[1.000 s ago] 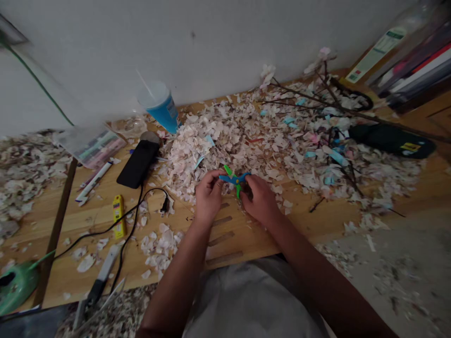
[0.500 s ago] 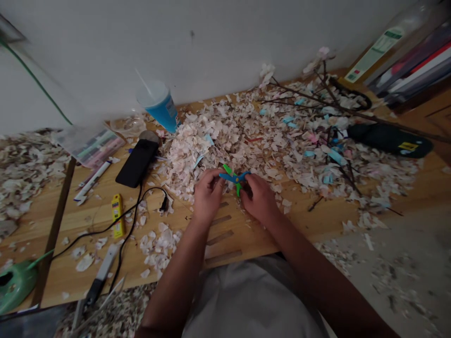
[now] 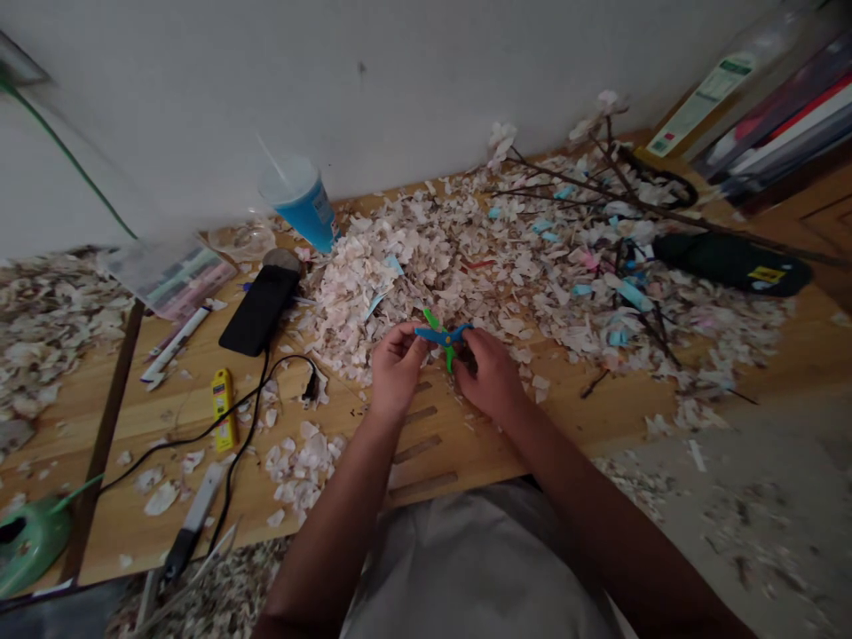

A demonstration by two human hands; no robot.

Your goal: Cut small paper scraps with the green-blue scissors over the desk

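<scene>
A small pair of blue and green scissors (image 3: pixel 437 336) is held above the front part of the table, its blades spread apart. My right hand (image 3: pixel 491 374) is closed around the handle end. At the other side, my left hand (image 3: pixel 398 368) has thumb and fingers pinched at the tip of the blue blade. Just beyond both hands rises a heap of dry, pale petals (image 3: pixel 386 257), with a few light blue scraps among them. My fingertips are partly hidden, so anything small between them cannot be made out.
Left of my hands lie a black phone (image 3: pixel 259 306), a cable, a yellow box (image 3: pixel 224 410) and a utility knife (image 3: pixel 194 522). A blue cup (image 3: pixel 310 213) with a straw stands by the wall. Right are blossom branches (image 3: pixel 599 185), a dark pouch (image 3: pixel 732 264) and a bottle (image 3: pixel 706 98).
Both hands and the scissors stay in nearly the same place. The view has shifted very slightly.
</scene>
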